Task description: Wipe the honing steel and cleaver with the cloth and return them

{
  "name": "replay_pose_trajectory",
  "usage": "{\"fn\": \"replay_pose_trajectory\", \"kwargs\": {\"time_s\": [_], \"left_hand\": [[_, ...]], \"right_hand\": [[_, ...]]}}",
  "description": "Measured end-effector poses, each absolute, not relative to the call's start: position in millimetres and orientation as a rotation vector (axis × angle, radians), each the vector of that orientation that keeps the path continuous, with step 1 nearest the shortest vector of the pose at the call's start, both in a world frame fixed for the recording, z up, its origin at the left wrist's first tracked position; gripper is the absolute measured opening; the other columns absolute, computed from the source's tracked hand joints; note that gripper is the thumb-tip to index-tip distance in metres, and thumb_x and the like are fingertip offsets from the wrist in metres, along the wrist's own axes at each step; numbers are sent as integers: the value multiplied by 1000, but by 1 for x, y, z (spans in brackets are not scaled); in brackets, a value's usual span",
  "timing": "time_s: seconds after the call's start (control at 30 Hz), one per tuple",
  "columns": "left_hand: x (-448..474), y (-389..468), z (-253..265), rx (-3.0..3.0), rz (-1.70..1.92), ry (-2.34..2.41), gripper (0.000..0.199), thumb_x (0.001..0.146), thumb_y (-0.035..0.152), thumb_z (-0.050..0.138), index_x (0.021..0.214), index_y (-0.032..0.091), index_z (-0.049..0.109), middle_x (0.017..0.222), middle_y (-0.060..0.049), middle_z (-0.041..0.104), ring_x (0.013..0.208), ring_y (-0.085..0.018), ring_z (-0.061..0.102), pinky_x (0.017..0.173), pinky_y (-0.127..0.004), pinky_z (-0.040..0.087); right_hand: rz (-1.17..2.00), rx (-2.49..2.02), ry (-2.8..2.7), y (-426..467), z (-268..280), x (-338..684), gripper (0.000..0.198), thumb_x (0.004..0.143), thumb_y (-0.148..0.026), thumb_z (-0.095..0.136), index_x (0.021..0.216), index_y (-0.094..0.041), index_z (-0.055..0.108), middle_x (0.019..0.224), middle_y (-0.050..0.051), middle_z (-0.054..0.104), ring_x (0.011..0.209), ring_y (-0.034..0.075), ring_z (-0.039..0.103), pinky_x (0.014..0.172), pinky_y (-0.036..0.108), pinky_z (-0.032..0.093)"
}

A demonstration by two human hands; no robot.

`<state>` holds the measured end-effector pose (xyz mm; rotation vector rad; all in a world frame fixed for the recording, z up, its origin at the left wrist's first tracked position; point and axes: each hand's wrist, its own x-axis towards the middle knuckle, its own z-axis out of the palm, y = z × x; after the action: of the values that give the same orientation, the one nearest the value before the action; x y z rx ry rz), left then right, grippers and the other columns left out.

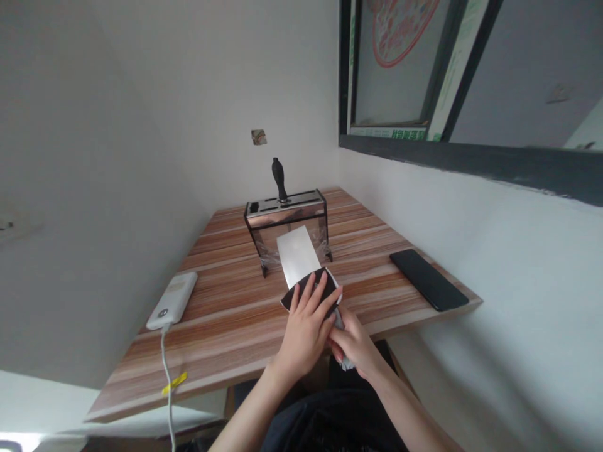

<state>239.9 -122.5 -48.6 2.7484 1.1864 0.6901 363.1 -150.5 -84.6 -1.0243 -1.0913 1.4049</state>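
Note:
My left hand [306, 326] lies flat with its fingers spread over a dark piece with a pale edge [288, 299]. Beyond this dark piece juts a broad, pale silvery blade [298, 251], which looks like that of a cleaver. Closer to my body, my right hand [355, 342] is closed round a whitish, crumpled-looking end [347, 364], seemingly the wrapped handle of the same knife. Its fingers are partly hidden by the left hand. Behind the blade's tip stands a metal-topped knife block [286, 210] with clear plastic film about it. One black handle [278, 178] sticks up from its top.
The wood-grain table [226, 307] meets white walls at the back and right. A black phone [428, 279] lies near the right edge. On the left is a white power bank [173, 300] with a white cable [166, 370] hanging over the front edge, beside yellow tape [174, 383].

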Motion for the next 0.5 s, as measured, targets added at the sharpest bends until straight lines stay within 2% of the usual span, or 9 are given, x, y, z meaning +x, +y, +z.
{"fn": "replay_pose_trajectory", "kwargs": {"time_s": [0.13, 0.5], "left_hand": [[239, -127, -49, 2723, 671, 1178, 54, 95, 21, 34, 146, 32, 19, 156, -2, 13, 144, -23, 4, 113, -55, 12], [237, -114, -40, 2729, 644, 1165, 51, 96, 24, 34, 145, 32, 24, 156, -1, 13, 144, -22, 3, 114, -53, 12]], "right_hand": [[1408, -1036, -1088, -151, -85, 364, 18, 77, -30, 58, 87, -19, 47, 41, -12, 44, 27, 4, 34, 27, 13, 27], [1422, -988, -1073, -149, -82, 363, 12, 77, -25, 56, 78, -19, 46, 44, -12, 47, 27, 3, 34, 28, 13, 26]]}}
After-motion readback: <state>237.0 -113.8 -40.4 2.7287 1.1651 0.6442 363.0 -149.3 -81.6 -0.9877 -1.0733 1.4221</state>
